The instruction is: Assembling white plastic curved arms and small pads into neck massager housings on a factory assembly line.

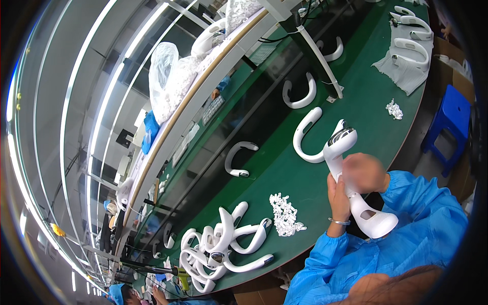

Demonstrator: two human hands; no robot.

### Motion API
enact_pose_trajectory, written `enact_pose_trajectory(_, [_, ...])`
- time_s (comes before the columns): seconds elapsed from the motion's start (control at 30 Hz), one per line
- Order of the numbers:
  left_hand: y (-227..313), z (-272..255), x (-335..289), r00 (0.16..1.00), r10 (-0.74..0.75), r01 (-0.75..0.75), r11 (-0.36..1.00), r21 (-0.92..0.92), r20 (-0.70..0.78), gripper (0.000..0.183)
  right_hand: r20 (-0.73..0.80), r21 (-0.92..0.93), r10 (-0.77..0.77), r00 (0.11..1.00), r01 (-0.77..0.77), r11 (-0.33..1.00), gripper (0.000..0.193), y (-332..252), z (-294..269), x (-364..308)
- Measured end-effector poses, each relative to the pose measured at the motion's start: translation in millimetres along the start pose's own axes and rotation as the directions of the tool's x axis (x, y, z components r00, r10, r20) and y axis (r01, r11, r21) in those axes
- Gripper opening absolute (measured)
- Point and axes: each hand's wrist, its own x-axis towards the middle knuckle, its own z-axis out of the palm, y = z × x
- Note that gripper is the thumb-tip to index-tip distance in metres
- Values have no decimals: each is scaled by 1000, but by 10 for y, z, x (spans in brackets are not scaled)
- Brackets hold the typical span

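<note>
Both my hands are on a white, curved neck fan (375, 221), held up above the table's near edge. My left hand (337, 199), with a bracelet at the wrist, grips its middle. My right hand (364, 173) closes round it from the other side; its fingers are blurred. One end of the fan, with a dark vent, points away from me, while the wider end hangs near my blue smock. Just beyond lies another white U-shaped fan housing (301, 140). To the left is a heap of small white parts (286, 216), then a pile of similar fans (218, 246).
More housings (300, 94) lie along the dark strip (264, 119) of the green table (356, 109). At right are a white cloth (404, 61) bearing fans, small white pieces (394, 109) and a blue stool (450, 129). A raised shelf (190, 99) runs behind; a co-worker (122, 294) sits lower left.
</note>
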Motion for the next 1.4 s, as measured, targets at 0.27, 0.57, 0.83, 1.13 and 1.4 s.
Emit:
enact_pose_trajectory(0.27, [11,-10,-13,999,-48,48,999,18,14,32,366,580,703,610,-740,341,51,-159,3,36])
enact_pose_trajectory(0.57, [-103,-19,-10,987,150,-141,981,133,-56,35,17,-84,141,990,-139,987,22,-255,1,71])
enact_pose_trajectory(0.83, [-34,-6,-38,1000,6,-5,999,38,-24,35,99,183,543,834,-552,814,18,-235,-20,116])
enact_pose_trajectory(1.13, [-47,11,-61,1000,7,-7,998,57,-10,38,144,92,502,853,-516,851,20,-288,-89,136])
enact_pose_trajectory(1.4, [-114,-69,-31,1000,28,-28,1000,4,-4,42,145,27,479,866,-487,873,19,-261,-64,157])
